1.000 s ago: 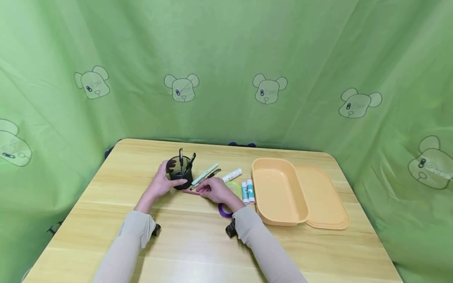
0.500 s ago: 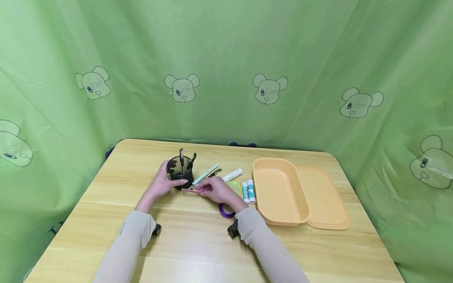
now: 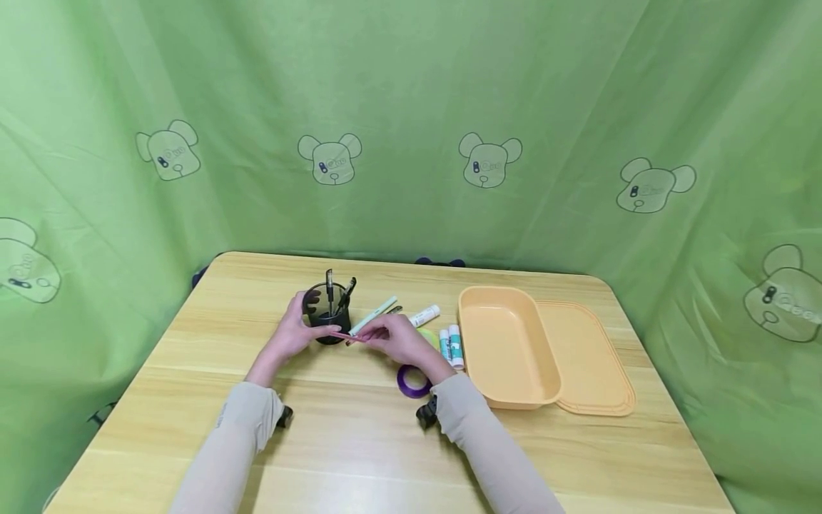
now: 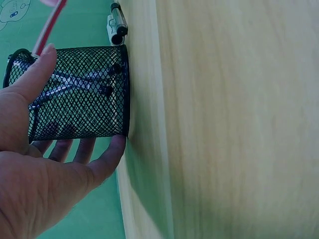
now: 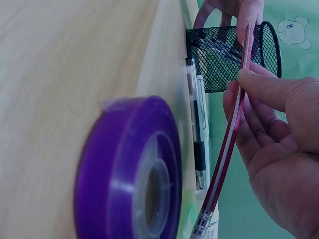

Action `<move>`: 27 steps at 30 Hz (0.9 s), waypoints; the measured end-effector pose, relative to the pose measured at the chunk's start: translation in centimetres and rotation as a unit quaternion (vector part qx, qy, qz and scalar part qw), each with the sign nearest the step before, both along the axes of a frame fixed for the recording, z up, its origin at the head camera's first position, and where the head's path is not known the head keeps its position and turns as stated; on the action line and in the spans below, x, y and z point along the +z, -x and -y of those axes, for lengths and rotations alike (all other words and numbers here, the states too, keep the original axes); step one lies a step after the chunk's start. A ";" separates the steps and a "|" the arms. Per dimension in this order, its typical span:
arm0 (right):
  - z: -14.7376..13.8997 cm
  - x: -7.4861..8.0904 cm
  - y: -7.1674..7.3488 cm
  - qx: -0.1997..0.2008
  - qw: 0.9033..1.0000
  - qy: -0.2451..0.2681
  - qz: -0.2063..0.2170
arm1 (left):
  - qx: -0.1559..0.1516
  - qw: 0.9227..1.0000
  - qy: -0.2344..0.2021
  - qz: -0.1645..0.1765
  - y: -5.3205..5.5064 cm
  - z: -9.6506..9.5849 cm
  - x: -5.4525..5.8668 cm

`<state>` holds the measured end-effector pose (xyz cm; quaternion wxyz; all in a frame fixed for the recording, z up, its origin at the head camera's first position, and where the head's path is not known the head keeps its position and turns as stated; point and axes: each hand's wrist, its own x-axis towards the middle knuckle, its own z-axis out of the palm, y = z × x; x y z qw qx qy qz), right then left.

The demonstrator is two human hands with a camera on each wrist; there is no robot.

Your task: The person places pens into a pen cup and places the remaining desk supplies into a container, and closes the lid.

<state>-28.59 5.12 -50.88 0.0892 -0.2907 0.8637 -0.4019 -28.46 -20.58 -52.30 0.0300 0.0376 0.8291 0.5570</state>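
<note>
My left hand [image 3: 295, 332] grips a black mesh pen cup [image 4: 84, 117] standing on the table, thumb on the near side and fingers around the far side. Two black pens [image 3: 330, 287] lean inside the cup. Between thumb and fingers, my right hand [image 3: 403, 341] pinches a red striped pencil [image 5: 229, 142]. The pencil is raised off the table; its metal-banded end points back toward the right wrist camera, and its other end is by the left thumb and the cup. A pale green pen [image 3: 375, 315] and a black pen, partly hidden, lie beneath the right hand.
A purple tape roll [image 3: 404, 384] lies near my right wrist. Behind the right hand are a white tube [image 3: 425, 315] and a yellow-green roll [image 3: 429, 335], partly covered. Two glue sticks [image 3: 456, 348] lie beside an orange box [image 3: 557, 382], with its flat lid [image 3: 587, 357] further right.
My right hand has lifted the pencil off the table and moved slightly up, uncovering more of the purple tape roll. The left hand and the cup have stayed in place.
</note>
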 end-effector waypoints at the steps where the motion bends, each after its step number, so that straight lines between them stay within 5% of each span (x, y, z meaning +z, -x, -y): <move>1: -0.1 0.1 0.0 0.001 1.000 0.005 -0.002 | 0.000 1.000 -0.001 0.001 0.0 0.0 0.0; 13: -0.4 1.3 0.0 -0.021 0.999 0.023 -0.011 | 0.003 1.000 -0.002 0.002 0.0 0.1 -0.2; 27: -0.5 2.5 0.4 -0.143 0.981 0.127 -0.036 | 0.006 1.000 -0.005 0.009 0.1 -0.1 -0.2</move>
